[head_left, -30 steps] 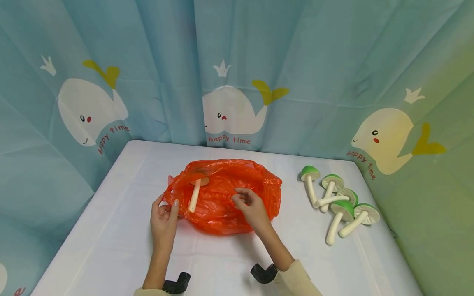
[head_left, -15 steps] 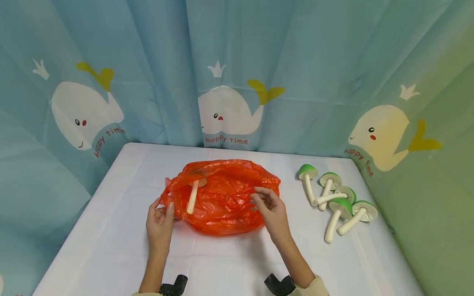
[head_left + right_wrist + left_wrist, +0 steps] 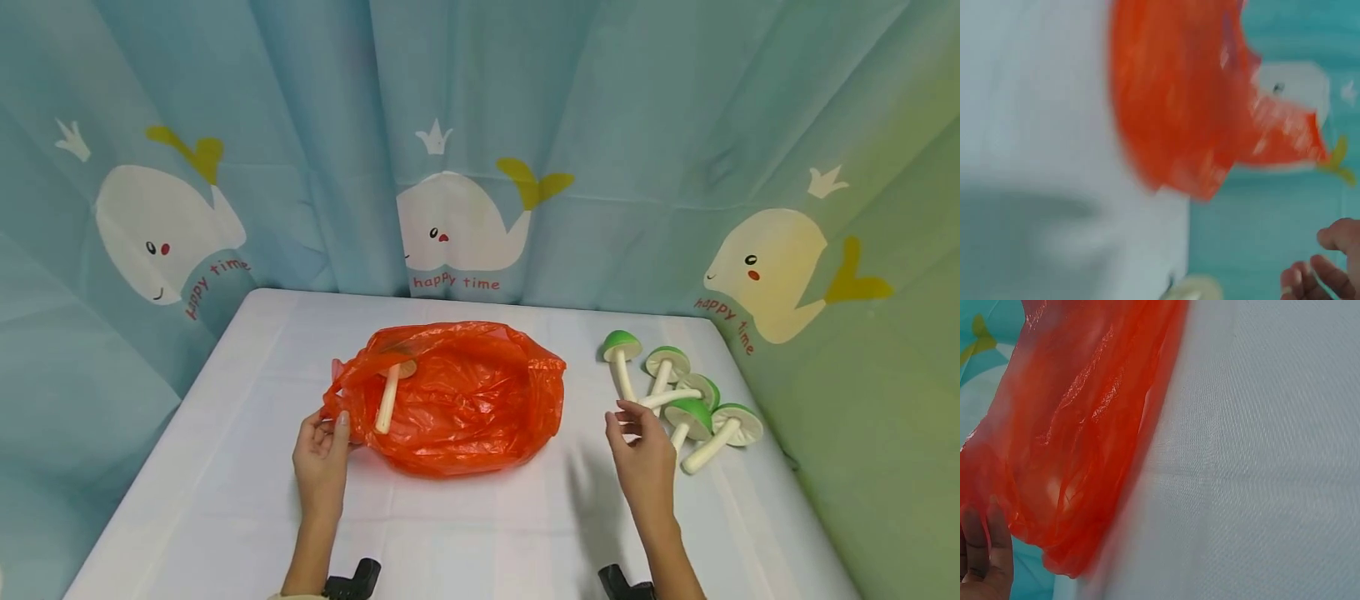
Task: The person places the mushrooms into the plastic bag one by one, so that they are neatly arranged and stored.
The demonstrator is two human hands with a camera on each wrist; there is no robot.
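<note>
My left hand pinches the left edge of a red plastic bag, its mouth spread wide. In the left wrist view that hand shows at the corner beside the bag. One toy mushroom lies inside at the left, its pale stem showing and its cap partly under the red film. My right hand hovers with loosely bent fingers and nothing in them, close to a group of green-capped toy mushrooms on the right. It overlaps some stems in the head view.
The white-covered table ends at a blue curtain with whale prints behind and at both sides. Several mushrooms lie crossed over each other, one leaning upper left. The right wrist view is blurred.
My right hand has come out from over the bag and moved right to the mushroom group. The left hand keeps its grip on the bag's edge. The head view has shifted slightly.
</note>
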